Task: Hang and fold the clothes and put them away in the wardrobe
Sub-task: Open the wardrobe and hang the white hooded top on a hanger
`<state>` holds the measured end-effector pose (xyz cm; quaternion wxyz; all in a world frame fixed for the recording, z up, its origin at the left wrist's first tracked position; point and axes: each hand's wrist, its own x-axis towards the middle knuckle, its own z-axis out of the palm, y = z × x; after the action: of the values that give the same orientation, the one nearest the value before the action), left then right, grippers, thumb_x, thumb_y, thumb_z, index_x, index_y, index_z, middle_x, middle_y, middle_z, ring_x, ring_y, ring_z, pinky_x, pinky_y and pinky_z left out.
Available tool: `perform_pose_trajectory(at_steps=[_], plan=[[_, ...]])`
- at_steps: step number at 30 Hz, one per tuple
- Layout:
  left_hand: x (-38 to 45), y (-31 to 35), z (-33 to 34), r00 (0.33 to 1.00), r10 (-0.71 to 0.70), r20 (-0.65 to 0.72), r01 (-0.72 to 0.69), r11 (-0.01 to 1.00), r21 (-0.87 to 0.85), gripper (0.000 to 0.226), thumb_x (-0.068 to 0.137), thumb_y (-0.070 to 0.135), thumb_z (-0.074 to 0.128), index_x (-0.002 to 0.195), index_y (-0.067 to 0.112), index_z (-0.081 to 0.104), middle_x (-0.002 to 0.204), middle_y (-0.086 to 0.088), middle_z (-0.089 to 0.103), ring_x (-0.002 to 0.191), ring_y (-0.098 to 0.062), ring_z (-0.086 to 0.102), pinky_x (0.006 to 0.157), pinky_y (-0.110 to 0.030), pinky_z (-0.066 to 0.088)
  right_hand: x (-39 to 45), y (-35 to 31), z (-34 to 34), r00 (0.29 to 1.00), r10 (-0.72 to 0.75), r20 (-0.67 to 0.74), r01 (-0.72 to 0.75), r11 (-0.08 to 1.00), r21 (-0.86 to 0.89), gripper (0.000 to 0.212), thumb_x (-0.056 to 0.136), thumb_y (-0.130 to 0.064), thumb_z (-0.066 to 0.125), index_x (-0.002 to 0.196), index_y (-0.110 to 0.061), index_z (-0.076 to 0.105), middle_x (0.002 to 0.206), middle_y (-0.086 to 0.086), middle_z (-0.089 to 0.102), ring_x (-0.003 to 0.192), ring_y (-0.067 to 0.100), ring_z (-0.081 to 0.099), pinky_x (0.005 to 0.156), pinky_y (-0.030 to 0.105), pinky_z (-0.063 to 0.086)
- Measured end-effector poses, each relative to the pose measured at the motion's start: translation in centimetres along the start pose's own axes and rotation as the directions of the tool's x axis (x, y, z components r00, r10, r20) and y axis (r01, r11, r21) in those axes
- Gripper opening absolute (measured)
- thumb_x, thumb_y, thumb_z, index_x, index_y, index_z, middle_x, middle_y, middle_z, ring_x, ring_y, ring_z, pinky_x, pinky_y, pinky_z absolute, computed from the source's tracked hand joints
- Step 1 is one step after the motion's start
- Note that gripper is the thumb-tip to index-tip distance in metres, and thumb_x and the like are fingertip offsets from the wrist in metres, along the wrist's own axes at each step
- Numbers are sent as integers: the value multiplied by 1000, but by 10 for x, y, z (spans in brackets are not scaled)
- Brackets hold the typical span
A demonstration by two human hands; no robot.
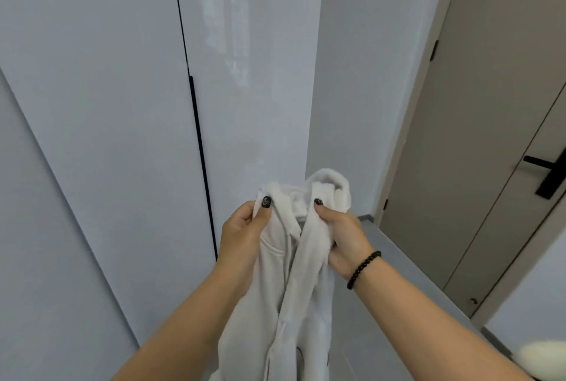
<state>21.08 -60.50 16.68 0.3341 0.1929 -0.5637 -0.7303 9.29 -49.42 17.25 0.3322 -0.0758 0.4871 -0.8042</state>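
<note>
A white hooded garment (294, 295) hangs in front of me, held up by its collar with the hood at the top. My left hand (245, 233) grips the left side of the neckline, thumb on the cloth. My right hand (343, 236), with a black bead bracelet at the wrist, grips the right side. The body of the garment drops down between my forearms and out of the bottom of the view. Behind it stands the glossy white wardrobe (122, 105) with its doors closed and a thin black handle strip (200, 154).
A taupe room door (477, 135) with a black lever handle (545, 175) stands closed to the right. White wall fills the corner between wardrobe and door. Grey floor shows below, and a pale fluffy object (542, 356) sits at the lower right edge.
</note>
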Motion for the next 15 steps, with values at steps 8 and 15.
perform_pose_trajectory(at_steps=[8, 15], plan=[[-4, -64, -50, 980, -79, 180, 36, 972, 232, 79, 60, 44, 87, 126, 36, 44, 118, 23, 62, 111, 3, 59, 89, -21, 51, 26, -42, 102, 986, -91, 138, 77, 992, 100, 27, 90, -9, 60, 115, 2, 62, 114, 21, 67, 102, 33, 67, 86, 48, 55], [48, -75, -58, 979, -57, -194, 117, 942, 315, 15, 81, 14, 74, 92, 17, 66, 88, 0, 71, 83, -17, 66, 73, -23, 55, 96, -76, 114, 952, -296, 82, 302, 951, -68, 30, 86, -10, 67, 115, -8, 60, 105, 8, 70, 93, 21, 70, 79, 38, 58]])
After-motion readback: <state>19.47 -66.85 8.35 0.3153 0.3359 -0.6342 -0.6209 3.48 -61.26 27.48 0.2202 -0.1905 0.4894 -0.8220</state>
